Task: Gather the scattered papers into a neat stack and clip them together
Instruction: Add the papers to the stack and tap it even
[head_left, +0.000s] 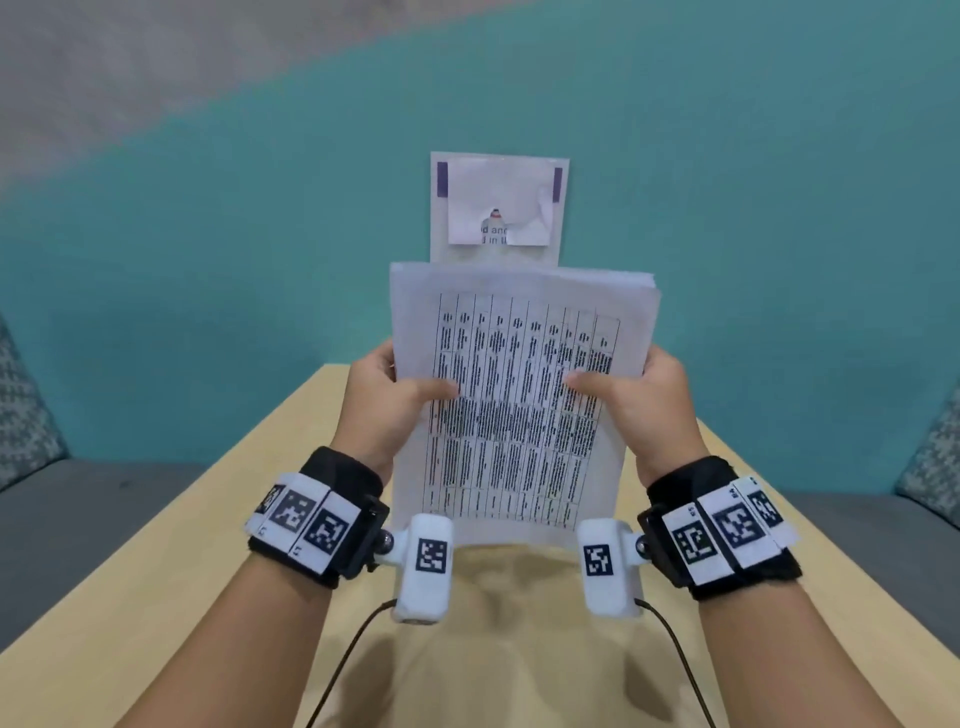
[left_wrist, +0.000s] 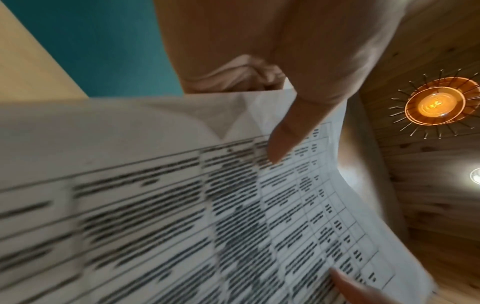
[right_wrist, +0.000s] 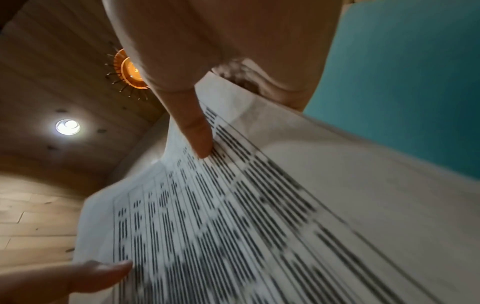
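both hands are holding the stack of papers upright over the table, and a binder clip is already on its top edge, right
Not quite. Both the left hand and the right hand do hold the stack of papers upright over the table, but the head view shows no clip on its top edge; the sheets are still unclipped.

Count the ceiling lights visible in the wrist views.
2. An orange lamp with radiating spokes and a round white light beside it on the wooden ceiling. Both wrist views show the same pair; the right hand partly hides the orange one there.

Head view looks down; wrist views, close, share the papers (head_left: 519, 395).
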